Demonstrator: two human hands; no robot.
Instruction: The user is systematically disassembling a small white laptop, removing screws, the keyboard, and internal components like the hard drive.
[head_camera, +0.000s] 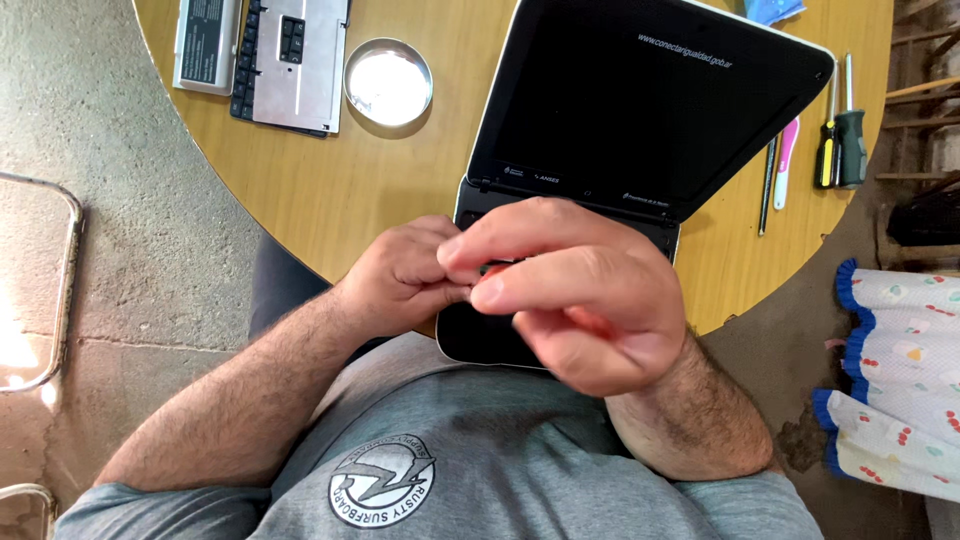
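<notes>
A small black laptop (620, 100) lies open on the round wooden table (400, 180), its screen dark. Both my hands hover over its base, close to my chest. My left hand (405, 275) is curled, its fingertips meeting those of my right hand (580, 295). Between the pinched fingers of both hands sits a small dark part (494, 268), mostly hidden, and I cannot tell what it is. My right hand covers most of the laptop's base.
A detached keyboard panel (295, 60) and a grey battery pack (205, 45) lie at the far left, beside a round metal dish (388, 82). Screwdrivers (848, 130) and a pink tool (785, 160) lie right of the laptop. A frilled patterned cloth (900, 400) hangs at the right, and a metal chair frame (62, 280) stands at the left.
</notes>
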